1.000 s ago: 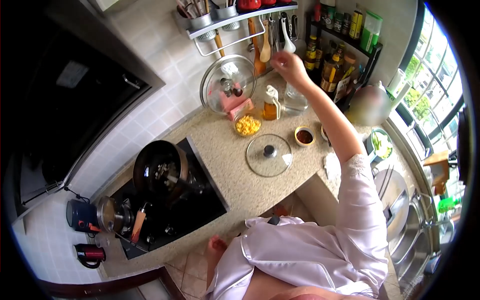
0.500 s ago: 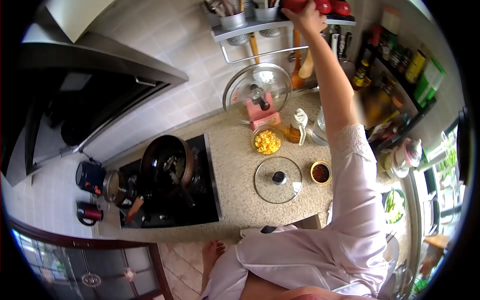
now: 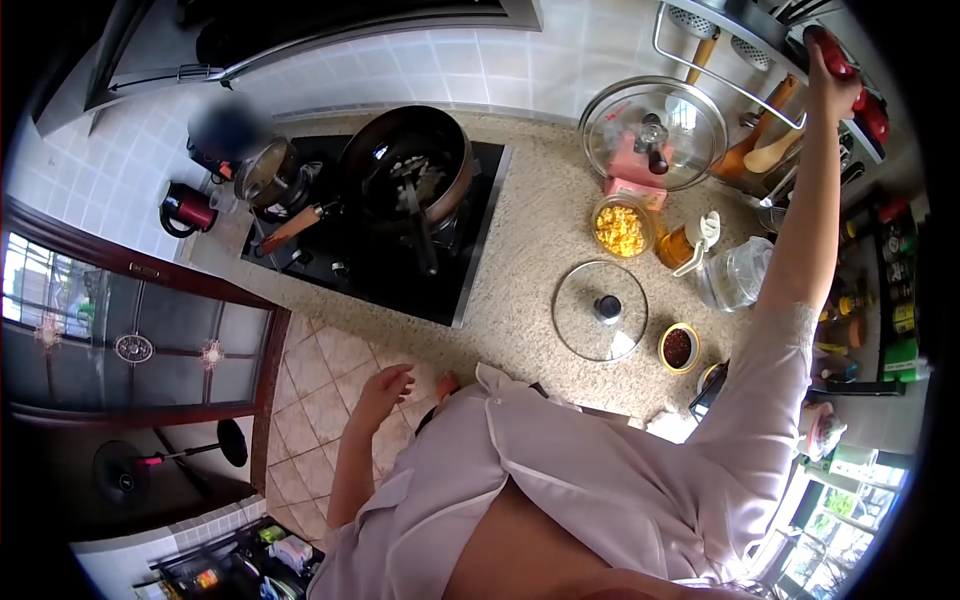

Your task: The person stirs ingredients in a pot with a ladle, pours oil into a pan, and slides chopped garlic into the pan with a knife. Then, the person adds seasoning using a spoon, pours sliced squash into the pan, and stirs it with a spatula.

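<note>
High at the upper right, my right hand [image 3: 838, 92] grips a red, glossy container [image 3: 832, 52] at the wall shelf [image 3: 768, 35]; its kind is hard to make out. More red surface [image 3: 873, 118] of the same colour shows beside the hand. My left hand [image 3: 385, 395] hangs low beside my body, above the tiled floor, with its fingers loosely apart and nothing in them. On the stove [image 3: 470, 255] rests a wok [image 3: 455, 180] with a dark-handled spatula [image 3: 422, 235] and pale chopped pieces [image 3: 428, 185] inside.
Along the counter stand a bowl of yellow pieces [image 3: 619, 230], an oil bottle [image 3: 680, 246], a glass lid [image 3: 582, 325], a small bowl of dark red contents [image 3: 678, 348] and a clear jar [image 3: 735, 275]. A larger glass lid [image 3: 620, 125] leans on the wall. Another wooden-handled pan [image 3: 265, 180] stands left.
My view has turned, so the counter and stove appear rotated and shifted. My left hand has come into view. The right hand stays at the shelf, and the red container in it now appears tilted.
</note>
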Action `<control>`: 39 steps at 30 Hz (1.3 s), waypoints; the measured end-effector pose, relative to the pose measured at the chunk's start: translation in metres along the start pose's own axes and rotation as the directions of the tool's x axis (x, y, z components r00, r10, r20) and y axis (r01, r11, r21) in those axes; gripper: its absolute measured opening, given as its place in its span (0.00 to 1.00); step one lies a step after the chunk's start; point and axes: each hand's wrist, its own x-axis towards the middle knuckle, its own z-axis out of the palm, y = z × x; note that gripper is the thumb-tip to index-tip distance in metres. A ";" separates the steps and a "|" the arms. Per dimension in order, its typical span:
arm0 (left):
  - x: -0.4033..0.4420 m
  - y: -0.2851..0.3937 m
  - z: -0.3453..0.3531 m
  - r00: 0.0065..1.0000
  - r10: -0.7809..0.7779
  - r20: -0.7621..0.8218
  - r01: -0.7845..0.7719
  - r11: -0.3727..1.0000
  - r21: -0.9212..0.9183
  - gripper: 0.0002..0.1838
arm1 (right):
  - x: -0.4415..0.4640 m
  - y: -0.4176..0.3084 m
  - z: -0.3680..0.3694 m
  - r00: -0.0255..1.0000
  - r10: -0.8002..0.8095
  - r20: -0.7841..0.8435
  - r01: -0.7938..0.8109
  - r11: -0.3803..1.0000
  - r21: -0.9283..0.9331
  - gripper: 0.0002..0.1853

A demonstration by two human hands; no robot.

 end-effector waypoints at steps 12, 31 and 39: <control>-0.035 0.112 -0.046 0.680 0.605 0.414 -0.591 0.787 -0.178 0.20 | -0.227 -0.208 -0.224 0.728 -0.237 0.643 -0.269 0.763 0.587 0.45; -0.003 0.060 -0.144 0.555 0.769 0.317 -0.395 0.580 -0.713 0.50 | -0.498 -0.420 -0.331 0.214 -0.351 0.912 -0.283 0.871 0.401 0.51; -0.003 0.057 -0.158 0.558 0.797 0.232 -0.432 0.517 -0.739 0.51 | -0.514 -0.443 -0.326 0.344 -0.248 0.906 -0.547 0.731 0.408 0.12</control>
